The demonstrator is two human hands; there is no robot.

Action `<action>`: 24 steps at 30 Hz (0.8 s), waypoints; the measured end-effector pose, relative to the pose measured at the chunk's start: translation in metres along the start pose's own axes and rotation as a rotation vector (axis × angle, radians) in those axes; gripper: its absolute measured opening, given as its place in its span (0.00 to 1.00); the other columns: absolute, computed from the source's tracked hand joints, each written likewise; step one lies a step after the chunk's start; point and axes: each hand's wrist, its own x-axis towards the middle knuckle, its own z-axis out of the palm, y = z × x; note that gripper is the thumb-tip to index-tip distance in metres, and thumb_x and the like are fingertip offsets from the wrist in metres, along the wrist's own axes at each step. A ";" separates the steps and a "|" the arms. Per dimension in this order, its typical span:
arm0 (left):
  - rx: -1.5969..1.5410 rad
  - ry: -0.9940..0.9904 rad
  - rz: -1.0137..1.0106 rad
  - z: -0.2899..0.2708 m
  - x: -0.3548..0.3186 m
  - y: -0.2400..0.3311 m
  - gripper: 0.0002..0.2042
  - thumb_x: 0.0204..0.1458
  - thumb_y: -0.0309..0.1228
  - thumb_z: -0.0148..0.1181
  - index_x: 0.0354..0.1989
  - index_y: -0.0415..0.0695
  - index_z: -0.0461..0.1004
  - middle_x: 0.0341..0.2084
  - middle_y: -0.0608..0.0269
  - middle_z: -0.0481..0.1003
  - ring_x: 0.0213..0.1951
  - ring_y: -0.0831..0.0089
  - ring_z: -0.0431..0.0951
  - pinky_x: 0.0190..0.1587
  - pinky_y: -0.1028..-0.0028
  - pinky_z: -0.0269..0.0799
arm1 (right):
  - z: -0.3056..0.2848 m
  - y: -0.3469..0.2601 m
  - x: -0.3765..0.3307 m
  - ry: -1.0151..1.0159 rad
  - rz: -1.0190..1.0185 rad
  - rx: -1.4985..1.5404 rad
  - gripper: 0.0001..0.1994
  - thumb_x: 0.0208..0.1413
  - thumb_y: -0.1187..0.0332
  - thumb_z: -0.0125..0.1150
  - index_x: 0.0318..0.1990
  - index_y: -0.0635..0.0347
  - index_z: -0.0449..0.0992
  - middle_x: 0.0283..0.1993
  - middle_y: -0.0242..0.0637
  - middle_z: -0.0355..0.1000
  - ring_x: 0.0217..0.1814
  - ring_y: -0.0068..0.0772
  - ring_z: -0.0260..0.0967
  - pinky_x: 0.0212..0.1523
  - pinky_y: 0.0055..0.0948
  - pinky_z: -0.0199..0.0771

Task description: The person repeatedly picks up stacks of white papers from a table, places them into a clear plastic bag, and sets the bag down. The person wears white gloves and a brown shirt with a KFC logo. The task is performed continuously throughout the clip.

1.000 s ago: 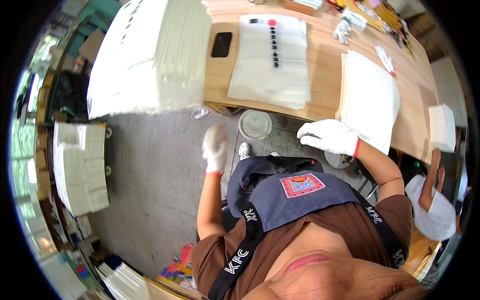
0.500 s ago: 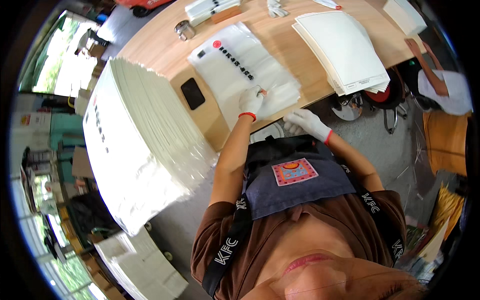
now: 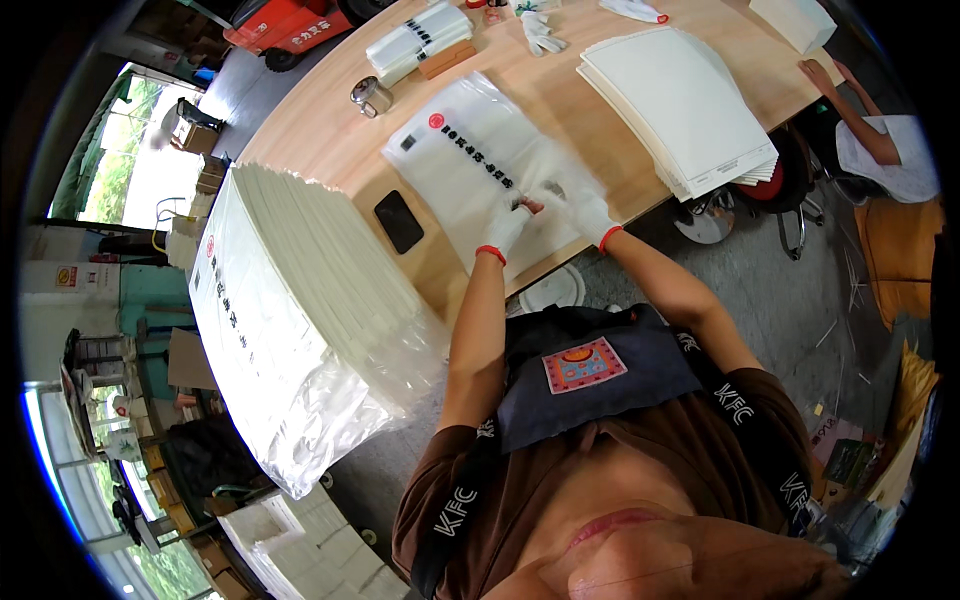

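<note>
A clear plastic bag (image 3: 470, 165) with a red mark and a row of dark print lies flat on the wooden table (image 3: 330, 150). Both my hands wear white gloves with red cuffs and rest on the bag's near end. My left hand (image 3: 508, 226) presses down near the bag's lower edge with fingers bent. Just to its right, my right hand (image 3: 583, 208) lies on the bag too. Whether either hand pinches the film I cannot tell.
A tall stack of plastic bags (image 3: 300, 320) stands at my left. A black phone (image 3: 399, 221) lies beside the bag. A pile of white sheets (image 3: 680, 105) lies at right, a small jar (image 3: 371, 96) farther back. Another person (image 3: 880, 140) sits at far right.
The view has swung from the floor up to the table. Both my hands rose from below the table's edge onto the clear bag and now rest close together on it.
</note>
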 end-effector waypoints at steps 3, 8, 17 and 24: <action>-0.074 0.126 -0.002 -0.005 0.004 -0.013 0.04 0.51 0.27 0.56 0.29 0.39 0.73 0.31 0.67 0.75 0.36 0.79 0.72 0.41 0.79 0.67 | -0.015 -0.016 0.003 -0.182 0.019 0.062 0.19 0.54 0.46 0.50 0.39 0.50 0.76 0.38 0.41 0.75 0.38 0.45 0.72 0.39 0.38 0.69; -0.195 0.373 0.198 -0.017 0.002 0.035 0.09 0.53 0.33 0.59 0.32 0.39 0.74 0.30 0.68 0.73 0.36 0.79 0.70 0.41 0.79 0.67 | -0.033 0.028 0.001 -0.249 0.069 -0.136 0.18 0.54 0.49 0.51 0.36 0.55 0.74 0.31 0.39 0.74 0.35 0.40 0.73 0.37 0.37 0.70; -0.145 0.162 0.091 0.018 0.010 0.036 0.10 0.56 0.33 0.55 0.33 0.37 0.74 0.29 0.66 0.73 0.35 0.78 0.71 0.40 0.78 0.67 | -0.045 -0.006 0.014 -0.243 0.179 0.429 0.22 0.55 0.47 0.52 0.41 0.57 0.74 0.31 0.35 0.73 0.33 0.28 0.70 0.37 0.30 0.70; -0.316 0.265 0.154 -0.008 0.000 0.043 0.15 0.56 0.40 0.55 0.30 0.39 0.74 0.28 0.64 0.75 0.31 0.76 0.74 0.39 0.74 0.68 | -0.065 0.053 -0.019 -0.433 0.151 -0.157 0.27 0.53 0.40 0.48 0.40 0.58 0.75 0.43 0.47 0.74 0.46 0.44 0.71 0.46 0.39 0.68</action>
